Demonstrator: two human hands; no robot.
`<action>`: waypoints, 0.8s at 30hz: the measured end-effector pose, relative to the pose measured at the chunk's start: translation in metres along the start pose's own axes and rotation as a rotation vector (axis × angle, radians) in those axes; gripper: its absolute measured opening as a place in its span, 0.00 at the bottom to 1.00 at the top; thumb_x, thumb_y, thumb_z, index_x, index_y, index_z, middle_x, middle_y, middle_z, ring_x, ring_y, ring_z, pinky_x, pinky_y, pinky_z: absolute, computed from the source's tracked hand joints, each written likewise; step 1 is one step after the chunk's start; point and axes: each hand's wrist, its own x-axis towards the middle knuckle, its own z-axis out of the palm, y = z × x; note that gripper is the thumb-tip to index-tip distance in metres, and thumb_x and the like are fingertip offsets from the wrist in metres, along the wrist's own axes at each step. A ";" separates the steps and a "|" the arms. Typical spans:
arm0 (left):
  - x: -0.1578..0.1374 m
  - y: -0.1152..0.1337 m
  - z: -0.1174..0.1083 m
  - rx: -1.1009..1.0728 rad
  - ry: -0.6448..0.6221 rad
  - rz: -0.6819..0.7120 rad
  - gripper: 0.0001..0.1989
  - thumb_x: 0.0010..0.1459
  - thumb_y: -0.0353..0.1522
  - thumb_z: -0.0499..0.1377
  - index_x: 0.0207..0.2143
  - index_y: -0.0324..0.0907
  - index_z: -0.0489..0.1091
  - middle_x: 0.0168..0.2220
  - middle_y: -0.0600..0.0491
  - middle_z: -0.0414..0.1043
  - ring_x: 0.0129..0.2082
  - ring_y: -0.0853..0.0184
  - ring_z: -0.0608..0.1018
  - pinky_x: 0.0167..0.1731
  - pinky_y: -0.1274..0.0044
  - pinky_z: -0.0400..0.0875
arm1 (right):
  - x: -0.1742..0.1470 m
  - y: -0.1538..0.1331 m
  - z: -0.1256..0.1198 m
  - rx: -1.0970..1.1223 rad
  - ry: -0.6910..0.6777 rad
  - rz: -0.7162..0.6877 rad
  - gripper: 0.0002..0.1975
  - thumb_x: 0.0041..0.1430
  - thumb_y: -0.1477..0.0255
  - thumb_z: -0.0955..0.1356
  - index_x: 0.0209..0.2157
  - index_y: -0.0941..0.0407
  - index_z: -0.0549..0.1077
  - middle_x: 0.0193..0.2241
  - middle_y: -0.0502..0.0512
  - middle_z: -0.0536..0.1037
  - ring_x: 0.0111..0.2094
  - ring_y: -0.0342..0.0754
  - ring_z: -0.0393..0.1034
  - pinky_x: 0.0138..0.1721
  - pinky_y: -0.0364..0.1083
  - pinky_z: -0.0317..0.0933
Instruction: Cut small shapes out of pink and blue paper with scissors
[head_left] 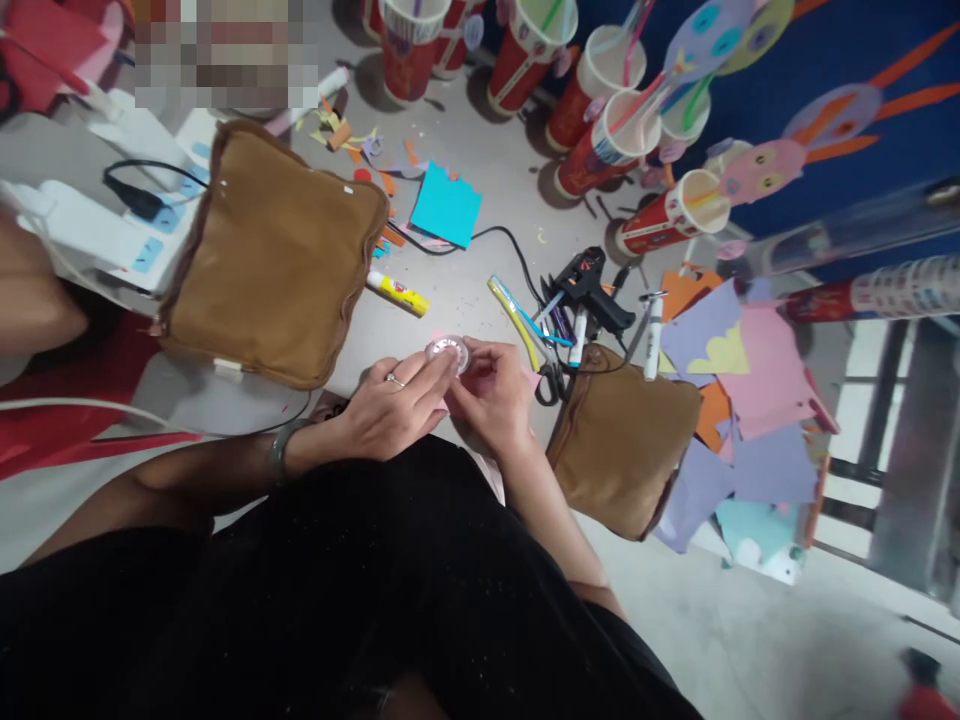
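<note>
Near the table's front edge, my left hand [401, 405], with a ring on one finger, rests its fingertips on a small round whitish disc with a shiny clear rim [448, 348]. From the other side my right hand [499, 395] curls round the disc's edge, thumb and forefinger closed together. Pink paper [531, 382] shows under and beside my right hand; how much of it the fingers grip is hidden. A yellow glue stick [400, 293] lies just beyond my left hand. Scissors [551, 384] lie right of my right hand.
Brown cushions [277, 255] [628, 440] flank my hands. A black glue gun [592, 290] with a cord lies among pens. Blue paper [446, 205] and scraps lie ahead. Red paper cups [529, 50] line the back. Coloured paper sheets [772, 370] pile at right; a power strip [154, 235] sits left.
</note>
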 end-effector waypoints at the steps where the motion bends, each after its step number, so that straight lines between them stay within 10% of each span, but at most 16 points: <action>1: 0.002 0.001 -0.002 0.015 -0.014 0.000 0.25 0.69 0.33 0.51 0.65 0.31 0.63 0.66 0.41 0.66 0.58 0.56 0.73 0.48 0.67 0.67 | 0.000 0.001 0.000 0.000 -0.002 -0.010 0.16 0.59 0.63 0.72 0.45 0.52 0.66 0.42 0.55 0.82 0.33 0.46 0.77 0.35 0.48 0.71; 13: 0.014 0.014 -0.012 0.085 -0.189 -0.089 0.25 0.70 0.30 0.47 0.67 0.31 0.60 0.68 0.42 0.63 0.60 0.53 0.71 0.48 0.63 0.68 | 0.004 0.001 0.002 0.006 -0.041 0.024 0.18 0.57 0.65 0.71 0.46 0.54 0.66 0.33 0.52 0.81 0.31 0.49 0.77 0.34 0.47 0.69; 24: 0.010 0.012 -0.006 0.103 -0.159 -0.074 0.25 0.71 0.34 0.47 0.66 0.32 0.61 0.68 0.41 0.62 0.56 0.51 0.73 0.46 0.63 0.69 | -0.009 -0.002 -0.013 -0.128 -0.134 -0.173 0.33 0.62 0.65 0.69 0.64 0.58 0.57 0.62 0.71 0.70 0.51 0.56 0.77 0.47 0.54 0.75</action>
